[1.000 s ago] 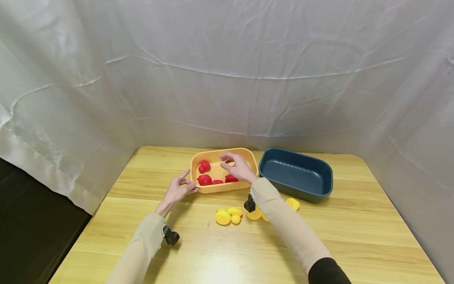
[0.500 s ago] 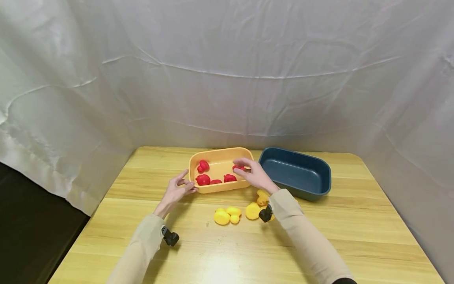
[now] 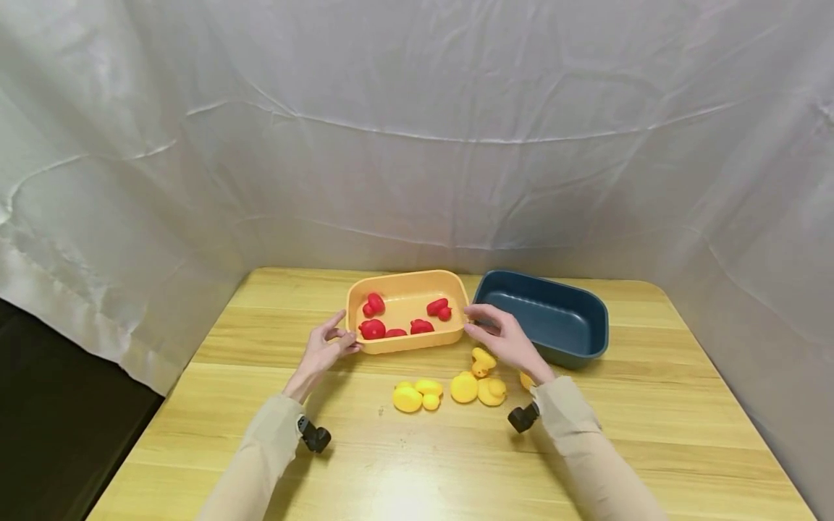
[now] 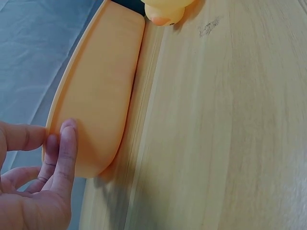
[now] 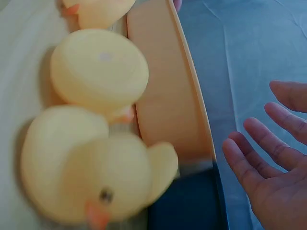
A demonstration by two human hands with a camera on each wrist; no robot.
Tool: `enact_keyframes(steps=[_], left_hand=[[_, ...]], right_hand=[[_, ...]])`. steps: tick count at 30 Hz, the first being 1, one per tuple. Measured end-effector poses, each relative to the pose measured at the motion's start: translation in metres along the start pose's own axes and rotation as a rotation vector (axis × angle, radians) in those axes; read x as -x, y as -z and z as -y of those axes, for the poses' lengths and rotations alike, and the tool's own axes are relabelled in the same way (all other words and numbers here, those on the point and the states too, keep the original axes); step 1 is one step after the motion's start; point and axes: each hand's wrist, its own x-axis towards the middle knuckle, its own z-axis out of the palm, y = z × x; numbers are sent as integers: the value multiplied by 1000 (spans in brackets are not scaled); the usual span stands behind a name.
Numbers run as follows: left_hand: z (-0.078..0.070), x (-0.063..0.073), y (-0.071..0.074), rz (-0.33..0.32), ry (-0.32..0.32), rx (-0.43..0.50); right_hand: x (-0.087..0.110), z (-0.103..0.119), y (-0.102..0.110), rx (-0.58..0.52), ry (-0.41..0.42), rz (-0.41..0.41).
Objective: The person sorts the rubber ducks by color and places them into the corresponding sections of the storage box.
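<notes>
An orange bin (image 3: pixel 407 344) stands on the table, with several red rubber ducks (image 3: pixel 373 329) inside. At its left end, my left hand (image 3: pixel 322 351) touches the corner; the left wrist view has fingertips (image 4: pixel 67 143) against the wall and another at the rim. My right hand (image 3: pixel 508 340) is by the bin's right end, over the gap to the blue bin (image 3: pixel 589 354). Its fingers (image 5: pixel 268 139) are spread and hold nothing in the right wrist view. Several yellow rubber ducks (image 3: pixel 464 387) lie in front of the bins, one partly hidden by the right wrist.
The blue bin stands close to the orange bin's right end, with no ducks visible in it. A grey cloth (image 3: pixel 417 181) hangs behind and beside the wooden table (image 3: pixel 391 470).
My right hand has moved right, from over the orange bin's inside to its right end, uncovering a red duck there and yellow ducks below. The left hand stays at the corner.
</notes>
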Motion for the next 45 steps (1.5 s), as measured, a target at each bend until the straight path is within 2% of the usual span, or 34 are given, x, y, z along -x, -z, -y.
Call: enact_keyframes(steps=[4, 7, 9, 13, 19, 22, 24, 27, 29, 31, 33, 37, 40, 43, 45], left_hand=[[1, 0, 0, -5, -5, -8], [1, 0, 0, -13, -8, -18], [2, 1, 0, -18, -12, -20], [3, 5, -1, -33, -29, -40], [4, 16, -4, -102, -89, -205], [5, 23, -8, -137, -141, -297], [6, 28, -11, -137, -189, -343], [7, 35, -16, -96, -254, -384], [7, 39, -19, -40, -283, -405], [7, 42, -22, 26, -295, -432], [8, 43, -25, 99, -312, -470], [9, 45, -28, 258, -329, -525], [10, 45, -30, 362, -308, -543], [11, 45, -31, 438, -286, -576], [11, 44, -33, 478, -286, -583]], right_hand=[[18, -4, 16, -12, -20, -51], [33, -11, 31, -9, -15, -122], [43, -16, 41, 9, -1, -188], [61, -26, 60, 50, 26, -371], [79, -41, 84, 118, -42, -636], [86, -45, 94, 163, -110, -735], [91, -48, 100, 198, -165, -768], [97, -52, 108, 264, -272, -739], [100, -55, 114, 281, -345, -661], [104, -58, 119, 242, -404, -565], [106, -60, 124, 122, -440, -476], [110, -69, 134, -291, -451, -359], [112, -75, 140, -551, -429, -299], [112, -79, 146, -688, -405, -249], [113, -81, 150, -740, -399, -229]])
